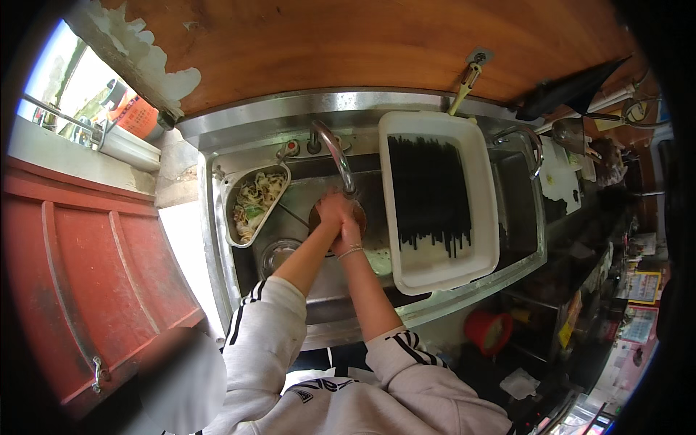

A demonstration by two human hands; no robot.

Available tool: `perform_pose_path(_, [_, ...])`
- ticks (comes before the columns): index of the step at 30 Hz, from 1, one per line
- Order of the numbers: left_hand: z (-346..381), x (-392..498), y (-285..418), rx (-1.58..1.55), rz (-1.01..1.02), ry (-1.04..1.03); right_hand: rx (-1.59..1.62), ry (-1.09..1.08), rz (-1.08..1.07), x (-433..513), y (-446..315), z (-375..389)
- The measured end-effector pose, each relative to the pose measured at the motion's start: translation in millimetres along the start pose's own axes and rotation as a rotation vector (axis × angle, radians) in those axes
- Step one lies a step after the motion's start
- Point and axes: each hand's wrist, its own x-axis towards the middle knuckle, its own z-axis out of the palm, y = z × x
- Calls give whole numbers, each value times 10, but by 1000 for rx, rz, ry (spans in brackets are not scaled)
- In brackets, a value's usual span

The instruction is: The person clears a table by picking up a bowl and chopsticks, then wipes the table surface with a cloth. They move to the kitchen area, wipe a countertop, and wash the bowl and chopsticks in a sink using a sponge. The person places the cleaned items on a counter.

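Note:
Under the curved metal faucet [337, 155], my left hand [333, 209] lies over my right hand [349, 231], the two pressed together. Blur and overlap hide most of the fingers, so I cannot see whether anything is between them. A round brown vessel [360, 216], perhaps a pan or bowl, shows behind the hands, low in the stainless steel sink [321, 291]. A thin dark handle [293, 213] slants up to the left beside it. A round, shiny, see-through dish or lid [280, 258] sits left of my forearms. A beaded bracelet [349, 252] circles my right wrist.
A triangular strainer basket [232, 236] with food scraps [255, 201] fills the sink's left corner. To the right, a white plastic tub [435, 274] of thin black sticks [432, 190], like chopsticks, spans the rim. Beyond are a second faucet [524, 130] and a red bucket [478, 326].

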Motion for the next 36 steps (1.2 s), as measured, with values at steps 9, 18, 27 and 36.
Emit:
perform_pose_path(9, [-291,-214,50,-60,386,-104,356,-294,201,-127,-424,194])
perform_pose_path(18, [-757,-327,-142,-1367,-135,-235,45,-64,32,123,-108,493])
perform_pose_path(27, [-698,-347,422,-356,48,-53,-49,-17,-244,227,-205,14])
perform_pose_path(36, [-2146,-297,-169,476,31,632,338,299,-40,134,-288,568])
